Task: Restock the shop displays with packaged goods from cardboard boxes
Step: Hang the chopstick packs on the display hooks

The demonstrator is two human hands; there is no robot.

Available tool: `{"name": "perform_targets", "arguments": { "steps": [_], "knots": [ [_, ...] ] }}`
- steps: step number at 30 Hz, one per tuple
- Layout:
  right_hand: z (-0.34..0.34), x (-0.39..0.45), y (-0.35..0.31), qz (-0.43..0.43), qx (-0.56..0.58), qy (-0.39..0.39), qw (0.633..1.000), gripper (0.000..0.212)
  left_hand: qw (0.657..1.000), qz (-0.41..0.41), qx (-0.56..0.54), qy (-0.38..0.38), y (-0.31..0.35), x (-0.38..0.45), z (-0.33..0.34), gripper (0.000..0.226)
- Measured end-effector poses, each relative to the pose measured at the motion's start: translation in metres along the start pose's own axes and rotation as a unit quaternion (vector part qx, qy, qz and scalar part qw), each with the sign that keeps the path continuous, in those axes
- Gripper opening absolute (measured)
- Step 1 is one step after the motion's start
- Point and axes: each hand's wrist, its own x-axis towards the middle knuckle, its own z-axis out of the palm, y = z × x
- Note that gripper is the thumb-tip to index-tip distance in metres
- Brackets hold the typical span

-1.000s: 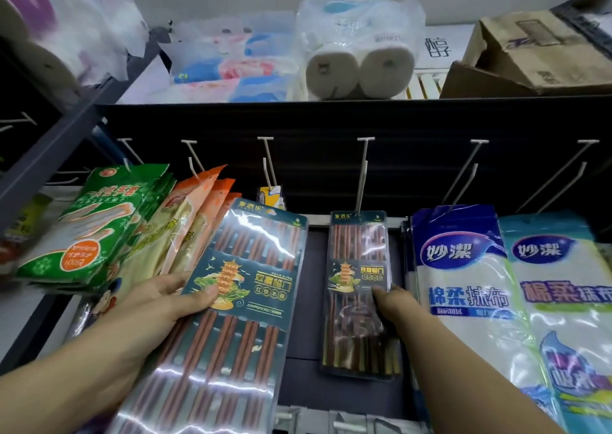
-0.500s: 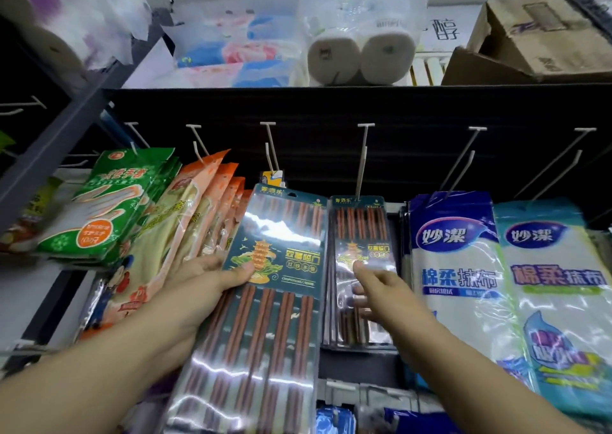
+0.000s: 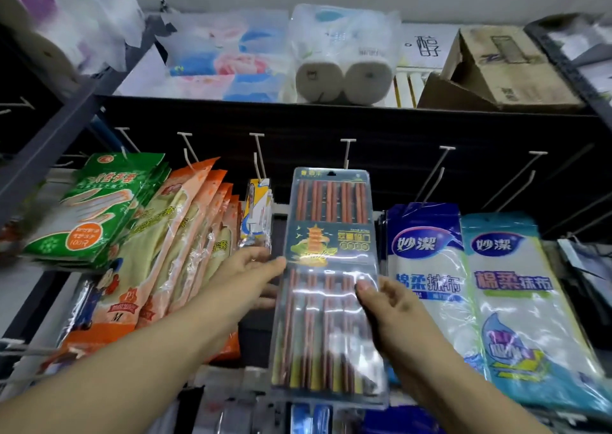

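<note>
A clear blister pack of reddish-brown chopsticks with a dark pagoda label stands upright in front of the black peg wall. Its top edge is just under a white peg hook. My left hand holds the pack's left edge at label height, thumb on the front. My right hand grips the right edge a little lower, thumb pressed on the clear front. The chopstick pack that hung on this hook is hidden behind the one I hold.
Green glove packs and orange glove packs hang at left, with a small yellow-blue pack beside them. Blue cloth packs and teal cloth packs hang at right. Tissue rolls and a cardboard box sit on the shelf above.
The pack moved from the left to the middle, in front of the hanging pack, and rose toward the hook. My right hand left the hanging pack and took this pack's right edge.
</note>
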Motion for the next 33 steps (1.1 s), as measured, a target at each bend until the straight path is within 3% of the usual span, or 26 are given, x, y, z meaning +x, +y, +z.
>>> {"name": "perform_targets", "arguments": {
  "steps": [6,12,24,33],
  "knots": [
    [-0.018,0.031,-0.036,-0.021,-0.021,0.04,0.999,0.023,0.985,0.029,0.168,0.038,-0.005,-0.005,-0.041,0.007],
    [-0.015,0.052,-0.049,0.009,-0.02,0.049,0.999,0.025,0.971,0.017,0.231,0.059,-0.011,-0.01,-0.072,0.005],
    [-0.006,0.061,-0.044,0.013,-0.034,0.081,0.996,0.038,0.974,0.019,0.216,0.066,-0.014,-0.016,-0.084,0.008],
    [-0.011,0.07,-0.031,0.03,-0.046,0.089,0.995,0.029,0.975,0.022,0.211,0.06,-0.019,-0.019,-0.079,0.011]
  ]
}}
